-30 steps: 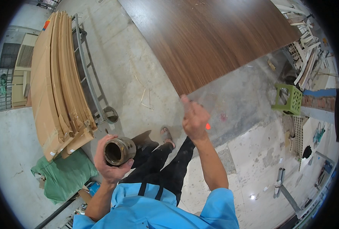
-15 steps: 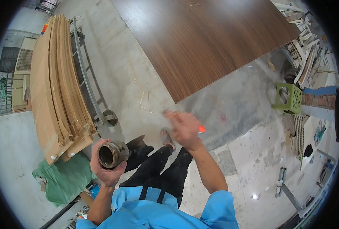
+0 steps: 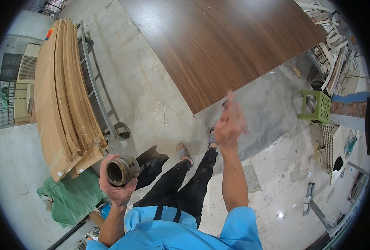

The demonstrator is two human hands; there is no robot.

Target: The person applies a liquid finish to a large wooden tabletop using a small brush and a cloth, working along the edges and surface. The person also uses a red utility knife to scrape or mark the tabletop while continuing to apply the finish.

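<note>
While the left hand [image 3: 111,183] holds a jar [image 3: 128,168], the right hand [image 3: 230,125] blurs beside a brown board [image 3: 226,46]

As the person stands on a pale, patchy floor [image 3: 122,54], the left grip is wrapped around the jar, thumb on the near side. The jar is round, brownish and stained, tilted so that its dark mouth faces up toward the head. It sits in front of the left side of the body.

The right hand is out in front, near the closest edge of the board, fingers pointing away; it is so blurred that I cannot tell whether its grip is released or holds something small.

The board has a dark wood grain, and one corner points toward the sandalled feet [image 3: 184,151]. On the left, long cardboard boxes [image 3: 53,108] are stacked beside a grey metal frame [image 3: 105,118], with a green sheet [image 3: 70,198] near their lower ends. On the right, a green stool [image 3: 316,106] stands near a heap of pale strips [image 3: 337,48]. The person wears a blue shirt [image 3: 176,237] and black trousers [image 3: 168,183].
</note>
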